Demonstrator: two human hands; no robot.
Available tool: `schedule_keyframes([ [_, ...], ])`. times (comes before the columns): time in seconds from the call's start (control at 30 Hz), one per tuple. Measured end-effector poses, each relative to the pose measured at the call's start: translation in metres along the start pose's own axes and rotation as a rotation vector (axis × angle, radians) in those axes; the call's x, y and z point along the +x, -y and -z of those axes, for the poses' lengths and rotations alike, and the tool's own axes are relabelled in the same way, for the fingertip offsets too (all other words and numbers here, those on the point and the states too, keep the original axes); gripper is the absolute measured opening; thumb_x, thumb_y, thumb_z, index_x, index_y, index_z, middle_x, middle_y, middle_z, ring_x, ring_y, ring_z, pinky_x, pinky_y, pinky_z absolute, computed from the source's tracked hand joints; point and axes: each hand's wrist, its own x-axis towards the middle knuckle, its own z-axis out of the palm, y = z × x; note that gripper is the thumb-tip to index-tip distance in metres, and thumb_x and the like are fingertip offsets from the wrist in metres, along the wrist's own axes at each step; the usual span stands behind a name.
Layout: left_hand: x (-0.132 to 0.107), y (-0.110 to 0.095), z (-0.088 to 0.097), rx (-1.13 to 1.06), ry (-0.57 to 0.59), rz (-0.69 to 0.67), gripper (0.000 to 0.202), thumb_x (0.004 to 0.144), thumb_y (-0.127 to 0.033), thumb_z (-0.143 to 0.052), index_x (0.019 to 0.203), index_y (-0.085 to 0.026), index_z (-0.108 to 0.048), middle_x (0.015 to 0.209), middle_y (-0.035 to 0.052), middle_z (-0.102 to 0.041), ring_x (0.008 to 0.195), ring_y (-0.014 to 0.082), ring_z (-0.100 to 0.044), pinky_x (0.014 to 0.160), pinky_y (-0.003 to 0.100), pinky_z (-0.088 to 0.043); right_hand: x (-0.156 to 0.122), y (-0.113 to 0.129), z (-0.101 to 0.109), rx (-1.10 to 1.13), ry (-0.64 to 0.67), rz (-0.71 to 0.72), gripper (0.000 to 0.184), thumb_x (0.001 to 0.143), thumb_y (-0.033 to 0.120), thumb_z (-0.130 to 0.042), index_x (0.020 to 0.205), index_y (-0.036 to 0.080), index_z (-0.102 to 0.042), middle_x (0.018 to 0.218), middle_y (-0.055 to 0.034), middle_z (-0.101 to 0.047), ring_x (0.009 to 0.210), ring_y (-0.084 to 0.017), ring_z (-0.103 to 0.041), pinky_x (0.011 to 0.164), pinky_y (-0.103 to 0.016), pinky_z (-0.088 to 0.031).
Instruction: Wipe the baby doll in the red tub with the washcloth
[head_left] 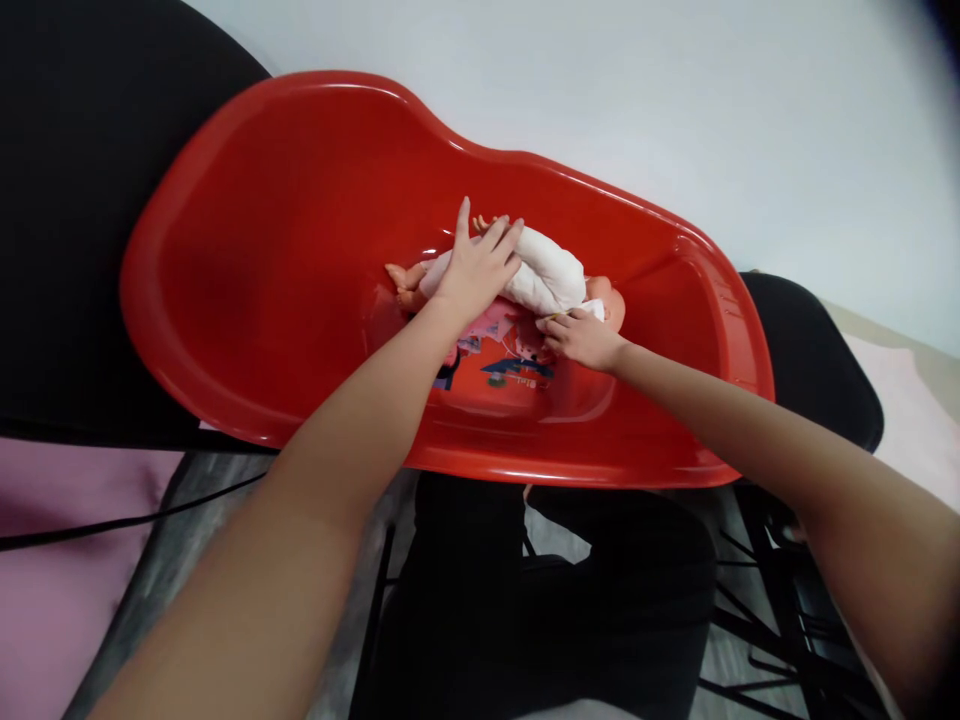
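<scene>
A baby doll (551, 270) in white clothing lies in a red baby bathtub (262, 230), its head to the right and its bare feet to the left. My left hand (478, 272) rests over the doll's middle beside its small hand, fingers spread. My right hand (583, 340) is at the doll's near shoulder, below the head, with its fingers bent and drawn together at the white cloth. A small yellow bit shows by those fingertips; what it is I cannot make out. The undersides of both hands are hidden.
Black chairs (814, 360) stand under and beside the tub, with a large black surface (97, 230) at the left. A colourful printed picture (517, 372) marks the tub floor. Behind rises a white wall (675, 90). Pink material (67, 580) lies at lower left.
</scene>
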Motion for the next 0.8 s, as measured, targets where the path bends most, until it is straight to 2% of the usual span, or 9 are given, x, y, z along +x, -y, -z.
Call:
schedule_keyframes([
  [0.07,-0.001,-0.002,0.002,-0.014,-0.008,0.009,0.051,0.107,-0.058,-0.049,0.147,-0.041,-0.075,0.177,-0.0102,-0.05,0.178,0.0296,0.006,0.141,0.063,0.016,0.008,-0.004,0.009,-0.008,-0.015,0.043,0.041,0.116,0.015,-0.04,0.11,0.016,-0.08,0.13,-0.0151,-0.077,0.109,-0.026,-0.063,0.086,-0.041,-0.039],
  [0.13,-0.002,-0.004,0.004,-0.022,-0.013,0.02,0.049,0.109,-0.052,-0.049,0.147,-0.038,-0.076,0.18,-0.0074,-0.046,0.178,0.0321,-0.009,0.143,0.065,0.007,0.024,-0.007,0.024,0.003,-0.064,0.017,0.042,0.119,0.022,-0.036,0.118,0.02,-0.079,0.121,-0.0125,-0.076,0.11,-0.027,-0.061,0.089,-0.042,-0.04],
  [0.2,-0.003,-0.006,0.006,-0.012,-0.017,0.027,0.047,0.11,-0.042,-0.048,0.148,-0.035,-0.075,0.183,-0.0046,-0.042,0.175,0.033,-0.023,0.144,0.067,0.001,0.04,-0.009,0.036,0.045,-0.118,-0.075,0.039,0.119,0.026,-0.037,0.124,0.025,-0.076,0.121,-0.011,-0.073,0.115,-0.028,-0.059,0.094,-0.044,-0.04],
  [0.27,-0.003,-0.009,0.008,0.011,-0.02,0.027,0.047,0.109,-0.031,-0.048,0.148,-0.032,-0.075,0.184,-0.001,-0.041,0.173,0.0331,-0.029,0.143,0.068,-0.003,0.053,-0.008,0.039,0.09,-0.156,-0.185,0.036,0.118,0.026,-0.041,0.126,0.026,-0.075,0.123,-0.0114,-0.071,0.118,-0.03,-0.057,0.098,-0.046,-0.04],
  [0.37,-0.004,-0.01,0.008,0.074,-0.009,0.02,0.049,0.11,-0.021,-0.043,0.145,-0.029,-0.076,0.184,0.0005,-0.04,0.172,0.032,-0.032,0.143,0.071,-0.002,0.057,-0.001,0.019,0.089,-0.173,-0.237,0.037,0.115,0.021,-0.041,0.122,0.021,-0.077,0.12,-0.0149,-0.072,0.114,-0.032,-0.057,0.097,-0.048,-0.04],
  [0.5,-0.004,-0.009,0.005,0.163,-0.023,-0.011,0.05,0.108,-0.015,-0.042,0.14,-0.029,-0.078,0.183,0.0002,-0.043,0.171,0.0321,-0.034,0.143,0.07,-0.002,0.047,0.015,-0.026,0.057,-0.142,-0.118,0.039,0.113,0.015,-0.042,0.122,0.014,-0.08,0.12,-0.0187,-0.077,0.112,-0.031,-0.06,0.093,-0.046,-0.041],
  [0.57,-0.004,-0.009,0.003,0.203,-0.022,-0.032,0.051,0.106,-0.013,-0.043,0.139,-0.028,-0.079,0.183,0.0023,-0.042,0.171,0.0329,-0.035,0.142,0.071,-0.003,0.046,0.021,-0.04,0.052,-0.122,-0.052,0.041,0.113,0.013,-0.042,0.121,0.012,-0.081,0.119,-0.0186,-0.079,0.115,-0.031,-0.063,0.092,-0.045,-0.042],
  [0.67,-0.004,-0.009,0.004,0.169,-0.007,-0.006,0.044,0.108,-0.024,-0.05,0.142,-0.032,-0.078,0.181,-0.0022,-0.045,0.174,0.033,-0.027,0.143,0.069,-0.001,0.061,0.024,-0.041,0.064,-0.136,0.023,0.044,0.115,0.014,-0.039,0.121,0.012,-0.082,0.119,-0.0176,-0.081,0.119,-0.03,-0.067,0.098,-0.045,-0.046],
  [0.8,-0.003,-0.011,0.006,0.052,0.015,0.047,0.045,0.106,-0.041,-0.056,0.146,-0.032,-0.076,0.182,-0.0021,-0.043,0.177,0.0351,-0.017,0.144,0.067,-0.001,0.117,0.023,-0.029,0.273,-0.225,0.047,0.045,0.117,0.019,-0.037,0.134,0.013,-0.079,0.133,-0.0162,-0.079,0.127,-0.03,-0.068,0.116,-0.052,-0.047],
])
